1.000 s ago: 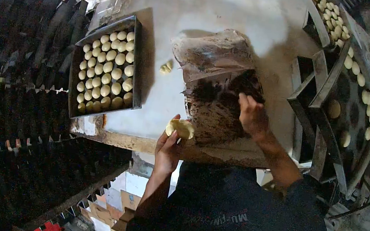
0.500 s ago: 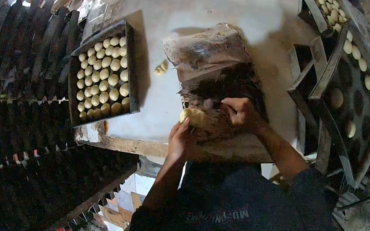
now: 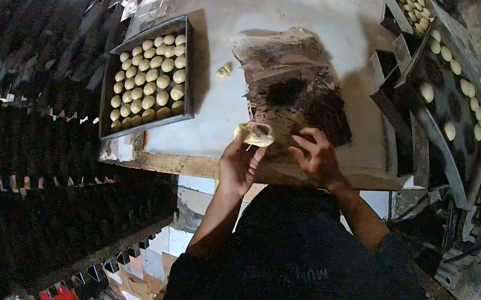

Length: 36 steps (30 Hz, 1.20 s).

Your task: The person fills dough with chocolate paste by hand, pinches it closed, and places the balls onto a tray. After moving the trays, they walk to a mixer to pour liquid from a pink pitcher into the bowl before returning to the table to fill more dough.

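Note:
My left hand (image 3: 238, 165) holds a flattened piece of pale dough (image 3: 245, 133) near the front of the table. A dark brown lump of filling (image 3: 262, 130) rests in the dough. To the right, my right hand (image 3: 319, 160) is open, its fingers apart and curved, just over the near edge of a sheet smeared with dark brown paste (image 3: 287, 92). Nothing shows between those fingers. A small dough scrap (image 3: 224, 69) lies on the table left of the sheet.
On the left stands a metal tray (image 3: 187, 76) with rows of dough balls (image 3: 150, 88). Dark trays (image 3: 429, 144) are stacked at the right, some with dough balls (image 3: 466, 87) in them. The wooden table edge (image 3: 190, 166) runs close in front of me.
My right hand has drawn back from the paste and its fingers have spread. Brown filling now shows in the dough in my left hand. The whole view has shifted slightly.

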Motion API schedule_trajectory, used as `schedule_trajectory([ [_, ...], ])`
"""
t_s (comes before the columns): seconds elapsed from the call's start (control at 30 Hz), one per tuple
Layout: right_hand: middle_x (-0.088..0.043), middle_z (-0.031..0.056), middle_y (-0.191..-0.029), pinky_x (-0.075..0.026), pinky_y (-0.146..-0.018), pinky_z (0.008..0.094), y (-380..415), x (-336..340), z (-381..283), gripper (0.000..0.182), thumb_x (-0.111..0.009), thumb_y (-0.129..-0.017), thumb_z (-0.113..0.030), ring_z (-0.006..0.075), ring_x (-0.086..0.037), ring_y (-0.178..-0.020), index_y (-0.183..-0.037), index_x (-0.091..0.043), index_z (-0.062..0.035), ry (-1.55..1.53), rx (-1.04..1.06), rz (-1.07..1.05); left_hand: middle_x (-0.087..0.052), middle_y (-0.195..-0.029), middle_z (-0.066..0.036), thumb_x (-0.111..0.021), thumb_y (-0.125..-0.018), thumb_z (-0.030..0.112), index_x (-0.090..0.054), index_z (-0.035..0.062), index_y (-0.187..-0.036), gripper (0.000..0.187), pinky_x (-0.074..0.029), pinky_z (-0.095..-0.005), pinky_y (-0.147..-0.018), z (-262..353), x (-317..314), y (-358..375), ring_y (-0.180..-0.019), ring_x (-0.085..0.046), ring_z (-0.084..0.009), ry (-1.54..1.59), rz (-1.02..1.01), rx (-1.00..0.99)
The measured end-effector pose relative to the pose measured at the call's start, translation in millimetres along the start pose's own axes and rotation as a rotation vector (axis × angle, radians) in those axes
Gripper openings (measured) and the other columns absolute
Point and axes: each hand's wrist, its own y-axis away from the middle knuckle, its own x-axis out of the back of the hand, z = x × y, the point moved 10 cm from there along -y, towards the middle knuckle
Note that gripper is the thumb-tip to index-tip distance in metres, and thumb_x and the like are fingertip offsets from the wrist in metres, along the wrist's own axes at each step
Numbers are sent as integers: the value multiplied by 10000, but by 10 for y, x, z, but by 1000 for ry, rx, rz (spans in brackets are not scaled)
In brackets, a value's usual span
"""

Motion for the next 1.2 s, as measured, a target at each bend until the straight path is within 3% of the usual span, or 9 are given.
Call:
schedule_trajectory([
  [0.07,-564,152,-1036,-519,-677,321,-106,-58,-260,299,-649,-837,-135,193,-621,-847,-1066,-632,56,-539,-135,-33,-551,-1212,-135,-492,-958,296,-422,26,-1310,449,-569,-222,-662,54,-55,185,-1074,-601,-211,23,-4,-95],
  [0.1,-551,129,-1091,-531,-688,315,-57,-248,-339,298,-687,-817,-131,149,-603,-903,-1031,-632,69,-1069,-413,-70,-537,-1240,-110,-482,-954,196,-435,15,-1325,416,-516,-353,-922,3,-17,244,-1128,-554,-234,95,-144,-100],
  [0.33,-563,142,-1054,-524,-748,330,213,374,-2248,288,-715,-757,-38,274,-618,-897,-1009,-624,67,-283,188,193,-352,-1334,-325,-535,-871,122,-150,-64,-1415,691,-139,-525,-1104,422,-431,1815,-1280,-260,-492,-1431,-34,-1137],
  [0.53,-637,105,-982,-523,-650,281,730,645,-3069,214,-766,-709,-21,204,-644,-839,-908,-700,20,-433,479,124,-425,-1363,-169,-694,-837,387,-282,-11,-1436,830,-408,-337,-966,655,96,2550,-1191,-470,-237,-223,-302,-836],
  [0.67,-657,76,-938,-501,-624,234,831,374,-2897,410,-853,-639,-114,134,-629,-751,-986,-675,11,-624,-105,-331,-523,-1257,-200,-673,-848,411,-609,35,-1130,474,-459,-363,-884,772,147,3107,-1117,-533,-293,-667,-276,-1205],
  [0.8,-647,78,-856,-492,-583,218,1025,286,-2913,318,-800,-719,-80,111,-628,-714,-988,-660,15,-752,-131,-379,-554,-1201,-239,-634,-888,348,-658,72,-985,293,-493,-350,-797,663,101,3385,-1060,-575,-306,-919,-257,-1461],
  [0.87,-623,119,-871,-506,-604,289,1039,535,-3188,422,-817,-696,-136,188,-633,-700,-1028,-629,44,-525,262,-231,-535,-1073,-194,-658,-874,240,-668,102,-1047,221,-494,-314,-723,643,-14,3498,-981,-562,-266,-1049,-11,-1562],
  [1.07,-611,151,-995,-527,-617,273,1217,941,-3084,429,-835,-650,-107,220,-647,-784,-1015,-643,13,-267,467,80,-429,-1024,-131,-770,-725,152,-553,41,-1252,581,-419,-308,-767,508,-454,3256,-926,-481,-244,-1229,1,-1360],
  [1.2,-634,125,-922,-517,-608,267,1076,1402,-2552,403,-844,-634,-79,178,-637,-739,-982,-652,-9,-374,373,126,-425,-1032,-142,-612,-796,530,-578,25,-1125,604,-381,-362,-840,28,-685,2592,-960,-459,-247,-353,-514,-675],
])
